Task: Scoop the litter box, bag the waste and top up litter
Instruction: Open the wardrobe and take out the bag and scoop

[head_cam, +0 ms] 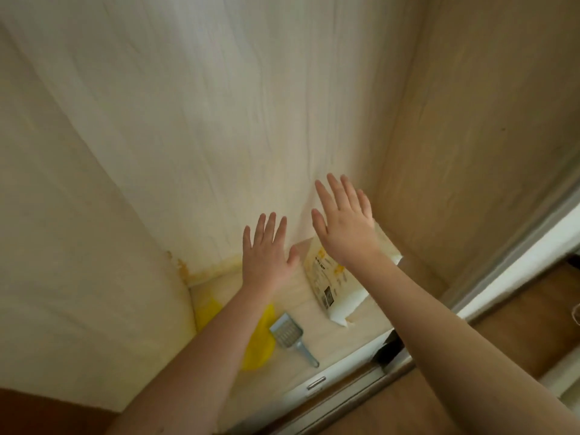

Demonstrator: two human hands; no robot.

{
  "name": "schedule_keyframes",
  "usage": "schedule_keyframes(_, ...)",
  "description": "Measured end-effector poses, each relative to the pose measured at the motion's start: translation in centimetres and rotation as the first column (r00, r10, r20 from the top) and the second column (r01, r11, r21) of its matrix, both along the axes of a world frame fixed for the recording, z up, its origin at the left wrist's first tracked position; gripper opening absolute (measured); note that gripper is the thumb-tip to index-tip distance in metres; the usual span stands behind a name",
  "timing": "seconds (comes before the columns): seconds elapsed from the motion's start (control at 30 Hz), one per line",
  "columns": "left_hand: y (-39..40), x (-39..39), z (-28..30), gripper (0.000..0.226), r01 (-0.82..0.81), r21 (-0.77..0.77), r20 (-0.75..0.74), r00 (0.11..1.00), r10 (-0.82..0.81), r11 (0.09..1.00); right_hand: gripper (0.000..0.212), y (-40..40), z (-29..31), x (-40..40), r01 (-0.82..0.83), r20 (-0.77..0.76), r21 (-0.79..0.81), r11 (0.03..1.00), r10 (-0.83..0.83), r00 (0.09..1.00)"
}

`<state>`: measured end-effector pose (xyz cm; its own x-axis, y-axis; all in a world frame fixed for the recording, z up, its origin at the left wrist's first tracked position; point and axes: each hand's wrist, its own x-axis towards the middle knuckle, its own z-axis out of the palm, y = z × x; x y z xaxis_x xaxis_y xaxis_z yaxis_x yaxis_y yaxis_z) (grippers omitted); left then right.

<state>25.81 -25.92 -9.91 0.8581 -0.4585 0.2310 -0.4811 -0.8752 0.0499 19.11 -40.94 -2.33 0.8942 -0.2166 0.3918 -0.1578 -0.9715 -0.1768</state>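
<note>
Soft, warm, fairly dim daylight washes the pale wall panels (pixel 219 120), brightest in a pale band at upper centre, with no hard shadows or glare. The whole picture is slightly soft, the hands (pixel 266 255) mildly blurred, and the wide lens bends straight edges toward the borders.

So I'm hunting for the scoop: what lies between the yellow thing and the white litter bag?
The blue-grey scoop lies on the pale floor between the yellow thing and the litter bag, per the head view.

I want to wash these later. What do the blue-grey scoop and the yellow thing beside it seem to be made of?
The scoop looks like moulded plastic, matt, with slots cut through it. The yellow thing, partly hidden by the left arm, seems smooth, glossy plastic; what it is I cannot tell.
</note>
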Motion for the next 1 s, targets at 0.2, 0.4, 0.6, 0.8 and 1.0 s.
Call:
schedule_keyframes(0.2,2.2,-0.9,-6.8,0.064,-0.092,0.059,-0.208,0.973,0.102,0.994,0.055,2.6,-4.3,-0.1,-0.036,-0.102,0.022,0.999,0.038,0.994)
schedule_keyframes(0.4,2.6,-2.7,-11.1,0.065,-0.116,0.094,-0.307,0.941,0.139,0.989,0.059,3.6,-8.6,-0.8,-0.018,-0.141,0.057,0.998,0.026,0.990)
schedule_keyframes(0.6,4.1,-2.7,-15.3,0.067,-0.136,0.168,-0.316,0.931,0.184,0.976,0.059,3.1,-13.8,-0.5,-0.167,-0.290,0.099,0.981,0.189,0.938)
schedule_keyframes(0.8,6.1,-1.5,-18.3,0.068,-0.217,0.272,-0.326,0.896,0.302,0.937,0.061,0.8,-19.4,0.7,-0.362,-0.424,0.067,0.930,0.355,0.833)
schedule_keyframes(1.0,8.3,-2.2,-22.1,0.072,-0.341,0.329,-0.343,0.826,0.448,0.881,0.059,0.5,-26.0,2.2,-0.384,-0.542,0.232,0.894,0.446,0.712)
